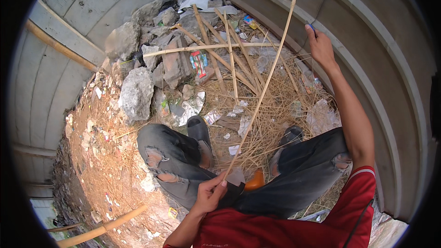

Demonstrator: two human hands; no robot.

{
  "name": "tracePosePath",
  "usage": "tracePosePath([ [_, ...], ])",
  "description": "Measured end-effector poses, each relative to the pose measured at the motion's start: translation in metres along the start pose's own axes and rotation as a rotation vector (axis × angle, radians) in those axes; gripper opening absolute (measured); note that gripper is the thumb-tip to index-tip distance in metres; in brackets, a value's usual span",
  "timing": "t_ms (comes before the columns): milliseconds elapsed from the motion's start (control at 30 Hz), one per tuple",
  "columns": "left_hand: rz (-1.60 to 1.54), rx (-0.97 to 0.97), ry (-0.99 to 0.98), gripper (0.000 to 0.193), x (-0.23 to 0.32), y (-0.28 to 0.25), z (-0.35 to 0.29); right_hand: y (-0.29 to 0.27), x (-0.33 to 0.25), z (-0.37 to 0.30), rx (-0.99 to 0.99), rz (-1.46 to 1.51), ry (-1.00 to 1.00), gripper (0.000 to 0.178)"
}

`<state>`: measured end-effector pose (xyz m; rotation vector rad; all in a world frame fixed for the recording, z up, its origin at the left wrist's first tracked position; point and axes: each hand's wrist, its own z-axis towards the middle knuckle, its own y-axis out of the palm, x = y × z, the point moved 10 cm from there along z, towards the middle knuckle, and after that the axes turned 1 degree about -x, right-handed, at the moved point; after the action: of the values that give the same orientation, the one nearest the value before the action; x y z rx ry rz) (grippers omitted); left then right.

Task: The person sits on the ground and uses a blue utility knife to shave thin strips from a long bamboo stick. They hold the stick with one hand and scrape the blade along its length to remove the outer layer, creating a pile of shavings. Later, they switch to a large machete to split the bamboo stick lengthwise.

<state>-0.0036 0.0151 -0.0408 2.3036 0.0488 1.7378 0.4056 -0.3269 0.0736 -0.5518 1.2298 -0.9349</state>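
Note:
A long, thin bamboo strip (288, 24) slants up and away from my lap toward the far right. Its near end is pinched between the thumb and fingers of my left hand (210, 196), low over my thigh. My right hand (320, 48) is raised at the right with the arm stretched out, apart from the strip. Its fingers are closed round a small blue object (311, 27); most of that is hidden, so its kind cannot be told. Beyond my feet lie several split bamboo pieces (231, 62), crossed over one another.
Large rocks (137, 94) are heaped at the far left. Thin shavings (271, 124) and litter cover the ground between my sandalled feet. A ribbed metal wall (367, 69) curves close along the right. Bamboo poles (103, 229) stand at the left. Something orange (254, 181) lies between my legs.

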Motion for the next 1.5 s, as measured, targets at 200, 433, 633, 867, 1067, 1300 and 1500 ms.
tracePosePath([
  [200,-0.079,0.051,0.063,0.041,0.016,-0.009,0.035,0.042,-0.049,-0.055,-0.386,0.663,0.045,0.054],
  [433,-0.077,0.000,0.105,0.043,0.053,0.025,0.079,0.062,-0.171,-0.177,-0.822,0.914,-0.132,0.033],
  [633,-0.067,-0.083,0.073,0.044,0.038,0.040,0.062,0.035,-0.154,-0.139,-0.607,1.016,-0.066,0.031],
  [867,0.098,0.038,0.103,0.039,0.010,0.023,0.033,0.020,-0.122,-0.115,-0.549,0.981,-0.004,0.037],
  [1067,0.054,0.272,0.055,0.041,0.028,0.001,0.048,0.044,-0.183,-0.203,-0.721,0.248,-0.544,0.049],
  [1300,0.121,0.385,0.062,0.040,0.040,-0.013,0.057,0.078,-0.195,-0.276,-0.945,0.109,-0.659,0.050],
  [1500,0.106,0.430,0.073,0.037,0.044,-0.020,0.059,0.080,-0.179,-0.209,-0.711,0.054,-0.478,0.057],
])
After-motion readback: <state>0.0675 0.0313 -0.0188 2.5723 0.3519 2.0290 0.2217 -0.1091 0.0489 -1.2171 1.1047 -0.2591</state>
